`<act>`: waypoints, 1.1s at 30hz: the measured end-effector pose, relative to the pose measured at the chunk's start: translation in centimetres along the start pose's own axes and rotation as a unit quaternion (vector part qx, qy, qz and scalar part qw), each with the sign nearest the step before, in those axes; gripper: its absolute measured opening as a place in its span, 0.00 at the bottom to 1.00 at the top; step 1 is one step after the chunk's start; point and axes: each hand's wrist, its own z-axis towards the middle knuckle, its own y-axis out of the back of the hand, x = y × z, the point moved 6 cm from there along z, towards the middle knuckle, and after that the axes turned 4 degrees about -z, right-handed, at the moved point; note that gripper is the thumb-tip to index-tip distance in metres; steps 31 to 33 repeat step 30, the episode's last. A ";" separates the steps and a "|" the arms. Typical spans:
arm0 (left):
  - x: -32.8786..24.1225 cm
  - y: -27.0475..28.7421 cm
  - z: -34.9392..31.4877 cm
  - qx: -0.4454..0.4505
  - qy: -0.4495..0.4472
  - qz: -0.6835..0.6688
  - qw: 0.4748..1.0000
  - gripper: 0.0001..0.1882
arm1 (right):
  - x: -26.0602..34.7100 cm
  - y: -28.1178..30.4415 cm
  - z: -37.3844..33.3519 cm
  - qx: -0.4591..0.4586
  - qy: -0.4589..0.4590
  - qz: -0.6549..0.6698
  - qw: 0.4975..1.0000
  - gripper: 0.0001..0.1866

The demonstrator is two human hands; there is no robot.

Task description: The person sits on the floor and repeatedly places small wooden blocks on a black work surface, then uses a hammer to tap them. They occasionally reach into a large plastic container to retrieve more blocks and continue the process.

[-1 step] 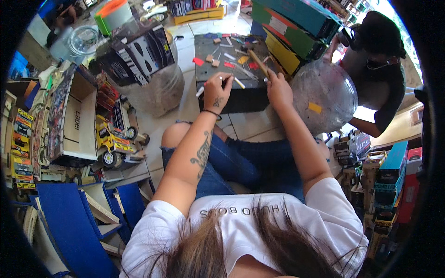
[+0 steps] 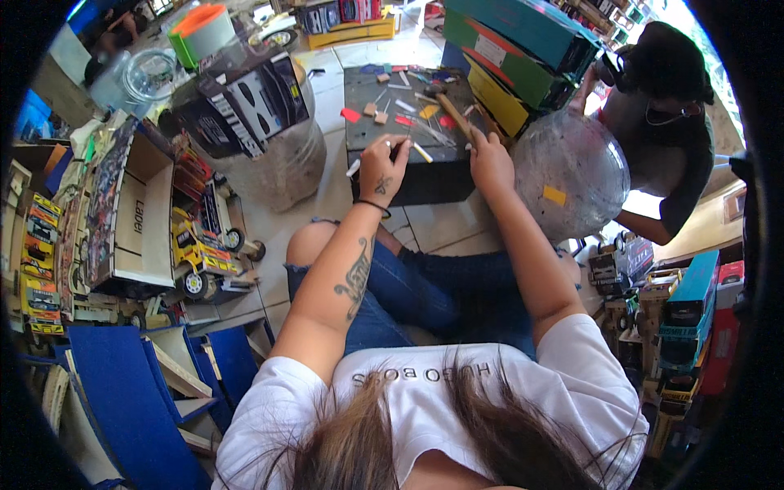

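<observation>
My right hand (image 2: 492,166) is wrapped round the wooden handle of a hammer (image 2: 454,116), whose head points away over a low black work block (image 2: 437,181). My left hand (image 2: 381,167) is closed in a pinch at the block's near edge; what its fingertips hold is too small to make out. Just right of those fingers lies a white strip with a yellow end (image 2: 422,153). Small wooden squares (image 2: 380,118), a red piece (image 2: 350,115), a yellow piece (image 2: 429,111) and several thin strips are scattered over the block's top.
Stacked coloured boxes (image 2: 523,49) stand behind right, beside a clear plastic-wrapped bundle (image 2: 572,171) and a co-worker (image 2: 674,122). At left are a dark printed box (image 2: 257,106), a wooden truck bed (image 2: 135,212) and a yellow toy truck (image 2: 200,253). Blue panels (image 2: 122,392) lean lower left.
Almost nothing differs. The hammer appears slightly lower over the block, and the whole view has shifted a little; both hands keep their grips.
</observation>
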 end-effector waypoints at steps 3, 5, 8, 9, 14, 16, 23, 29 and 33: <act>-1.6 1.2 -0.2 0.039 0.067 -0.009 0.997 0.07 | 0.9 1.7 0.1 -0.063 0.061 0.072 0.994 0.19; -4.3 1.7 -0.7 0.073 0.015 0.009 0.997 0.06 | 1.7 3.6 -0.7 -0.024 0.083 0.347 0.934 0.18; -8.5 1.4 -2.4 0.120 -0.035 0.035 0.992 0.05 | 2.8 4.3 -2.6 0.074 -0.029 0.538 0.839 0.12; -10.0 1.6 -2.8 0.116 -0.067 0.040 0.990 0.04 | 2.9 5.0 -3.0 0.089 -0.039 0.531 0.842 0.10; -12.6 1.1 -4.8 0.147 0.143 -0.173 0.963 0.11 | 3.0 9.5 -5.8 0.036 -0.065 0.659 0.748 0.07; -13.3 1.4 -5.5 0.179 0.188 -0.175 0.950 0.10 | 2.7 10.5 -6.6 0.038 -0.070 0.679 0.729 0.07; -16.5 1.7 -5.2 0.143 0.064 -0.111 0.981 0.08 | 1.4 11.4 -7.8 0.145 -0.076 0.705 0.690 0.10; -17.2 1.8 -5.0 0.147 -0.023 -0.063 0.987 0.06 | 1.3 11.9 -8.1 0.183 -0.091 0.738 0.643 0.13; -17.0 1.8 -4.9 0.148 -0.030 -0.069 0.986 0.06 | 1.4 11.8 -8.0 0.192 -0.097 0.735 0.643 0.13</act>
